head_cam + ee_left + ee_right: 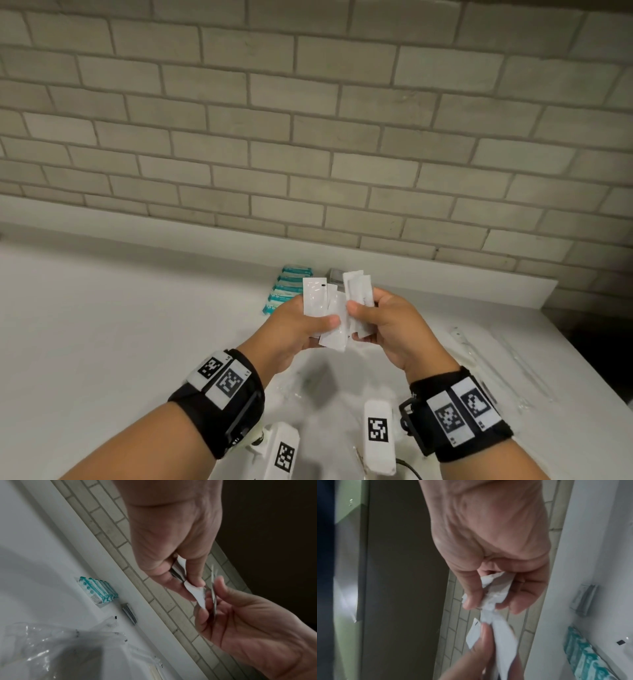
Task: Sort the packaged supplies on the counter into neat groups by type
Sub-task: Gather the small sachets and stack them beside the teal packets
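Both hands are raised over the white counter (137, 325), each with a fan of small white sachets. My left hand (322, 325) pinches several white sachets (314, 298) between thumb and fingers. My right hand (363, 318) grips another few white sachets (358, 291), and the two bunches overlap in the middle. In the left wrist view my left hand (188, 586) pinches a sachet edge (195, 593). The right wrist view has my right hand (489, 604) curled round crumpled sachets (498, 592). A row of teal packets (284, 291) lies behind the hands by the wall.
A small stack of grey packets (337, 274) sits right of the teal row, against the brick wall (308, 137). Long clear-wrapped items (479, 359) lie on the right near the counter's edge. Crinkled clear plastic packaging (60, 642) lies below the hands.
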A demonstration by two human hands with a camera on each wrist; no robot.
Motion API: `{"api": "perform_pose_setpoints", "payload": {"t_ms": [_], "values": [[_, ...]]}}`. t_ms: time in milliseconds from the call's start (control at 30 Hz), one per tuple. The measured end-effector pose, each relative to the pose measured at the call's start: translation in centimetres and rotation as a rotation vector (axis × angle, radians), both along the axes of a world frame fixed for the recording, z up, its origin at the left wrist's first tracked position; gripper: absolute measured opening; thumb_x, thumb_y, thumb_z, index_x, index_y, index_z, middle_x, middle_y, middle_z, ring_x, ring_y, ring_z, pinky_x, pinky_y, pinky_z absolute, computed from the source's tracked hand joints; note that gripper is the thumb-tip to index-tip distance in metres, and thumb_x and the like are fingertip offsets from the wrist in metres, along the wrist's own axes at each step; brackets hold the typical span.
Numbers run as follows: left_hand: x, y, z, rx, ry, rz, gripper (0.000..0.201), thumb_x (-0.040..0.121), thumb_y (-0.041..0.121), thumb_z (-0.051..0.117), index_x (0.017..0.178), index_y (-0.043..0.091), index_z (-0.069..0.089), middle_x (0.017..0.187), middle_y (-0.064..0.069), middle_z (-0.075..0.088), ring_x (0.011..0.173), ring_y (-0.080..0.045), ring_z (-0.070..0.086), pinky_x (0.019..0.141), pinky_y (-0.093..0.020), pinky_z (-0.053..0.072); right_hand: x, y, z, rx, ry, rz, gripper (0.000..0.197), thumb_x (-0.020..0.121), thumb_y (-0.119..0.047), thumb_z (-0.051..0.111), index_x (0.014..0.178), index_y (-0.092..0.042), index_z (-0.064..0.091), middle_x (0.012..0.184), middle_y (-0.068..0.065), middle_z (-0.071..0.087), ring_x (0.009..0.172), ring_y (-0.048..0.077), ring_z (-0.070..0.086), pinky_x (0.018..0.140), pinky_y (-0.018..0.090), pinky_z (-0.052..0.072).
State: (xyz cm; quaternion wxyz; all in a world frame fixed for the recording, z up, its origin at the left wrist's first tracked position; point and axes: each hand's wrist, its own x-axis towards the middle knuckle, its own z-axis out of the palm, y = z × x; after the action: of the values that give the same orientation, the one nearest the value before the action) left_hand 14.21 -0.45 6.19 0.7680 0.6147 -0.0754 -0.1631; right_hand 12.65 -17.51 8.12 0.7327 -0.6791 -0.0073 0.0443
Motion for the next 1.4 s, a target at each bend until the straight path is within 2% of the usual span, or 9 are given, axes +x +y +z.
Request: {"api": "perform_pose_setpoints", "payload": {"t_ms": [100,233,333,400,600,767,933,1200,1400], "values": [[0.4,-0.3,-0.1,0.0,0.015,0.061,0.04,0.087,0.011,0.069,0.125,0.017,0.058,0.115,-0.008,0.069,0.1,-0.026,0.069,0.075,-0.033,0.059,0.2,0.7,0.0,-0.149,-0.062,-0.1,0.021,0.082,-0.006,0.071,0.102,-0.012,0.069,0.083,0.005,0.072,0.069,0.019,0.063,0.06,0.029,0.05],[0.9,0.1,0.2,-0.077,0.128,0.046,0.021,0.101,0.026,0.048,0.116,0.014,0.056,0.106,-0.016,0.07,0.09,-0.032,0.072,0.072,-0.033,0.061,0.3,-0.2,0.3,-0.342,-0.428,-0.228,0.012,0.076,0.002,0.074,0.079,-0.01,0.072,0.08,0.001,0.058,0.071,0.006,0.055,0.068,0.016,0.046],[1.5,0.3,0.1,-0.149,0.127,0.028,0.024,0.095,0.008,0.057,0.119,0.008,0.056,0.103,-0.013,0.069,0.094,-0.031,0.068,0.082,-0.038,0.059,-0.6,0.2,-0.2,-0.543,-0.458,-0.004,0.025,0.075,0.011,0.073,0.081,-0.012,0.078,0.079,-0.004,0.048,0.071,-0.001,0.055,0.071,0.012,0.051],[1.9,0.3,0.0,-0.138,0.077,0.075,0.028,0.09,-0.002,0.06,0.115,0.011,0.058,0.105,-0.011,0.069,0.093,-0.026,0.067,0.081,-0.037,0.058,-1.1,0.3,-0.6,-0.63,-0.37,0.061,0.034,0.079,0.007,0.07,0.085,-0.025,0.078,0.078,-0.007,0.048,0.067,-0.002,0.055,0.071,0.012,0.049],[2.0,-0.1,-0.3,-0.053,0.019,0.153,0.027,0.088,0.009,0.066,0.113,0.018,0.063,0.112,-0.004,0.07,0.1,-0.02,0.065,0.074,-0.026,0.047,-1.3,0.4,-0.6,-0.281,-0.152,-0.092,0.013,0.091,-0.016,0.064,0.103,-0.019,0.066,0.084,0.001,0.069,0.068,0.013,0.061,0.067,0.03,0.058],[1.4,-1.1,-0.5,-0.103,0.077,0.098,0.024,0.092,0.011,0.062,0.115,0.016,0.062,0.11,-0.007,0.07,0.093,-0.02,0.065,0.068,-0.025,0.05,-0.3,2.3,-2.2,-0.29,-0.164,-0.273,0.01,0.083,-0.018,0.072,0.091,-0.014,0.067,0.08,0.007,0.071,0.065,0.013,0.062,0.056,0.024,0.048],[1.7,0.6,-0.6,-0.084,0.085,0.094,0.032,0.089,0.01,0.065,0.12,0.008,0.06,0.116,-0.011,0.067,0.091,-0.021,0.068,0.067,-0.023,0.057,-0.1,1.7,-2.7,-0.117,-0.039,-0.21,0.023,0.085,-0.012,0.07,0.107,-0.016,0.066,0.095,0.008,0.075,0.085,0.026,0.072,0.073,0.041,0.059],[1.2,0.6,-0.7,-0.012,0.032,0.044,0.034,0.094,0.011,0.059,0.127,0.019,0.054,0.118,-0.009,0.067,0.092,-0.025,0.072,0.068,-0.026,0.058,0.5,0.7,-0.4,0.076,-0.012,-0.13,0.019,0.086,-0.006,0.066,0.104,-0.009,0.066,0.08,0.003,0.071,0.064,0.015,0.066,0.064,0.031,0.053],[0.8,0.0,-0.3,-0.066,0.068,0.028,0.024,0.103,0.022,0.043,0.125,0.018,0.053,0.115,-0.014,0.067,0.091,-0.029,0.073,0.071,-0.032,0.06,0.6,1.4,0.3,-0.057,-0.244,-0.178,0.017,0.082,-0.001,0.069,0.096,-0.008,0.07,0.093,0.013,0.072,0.078,0.022,0.068,0.066,0.024,0.053]]}}
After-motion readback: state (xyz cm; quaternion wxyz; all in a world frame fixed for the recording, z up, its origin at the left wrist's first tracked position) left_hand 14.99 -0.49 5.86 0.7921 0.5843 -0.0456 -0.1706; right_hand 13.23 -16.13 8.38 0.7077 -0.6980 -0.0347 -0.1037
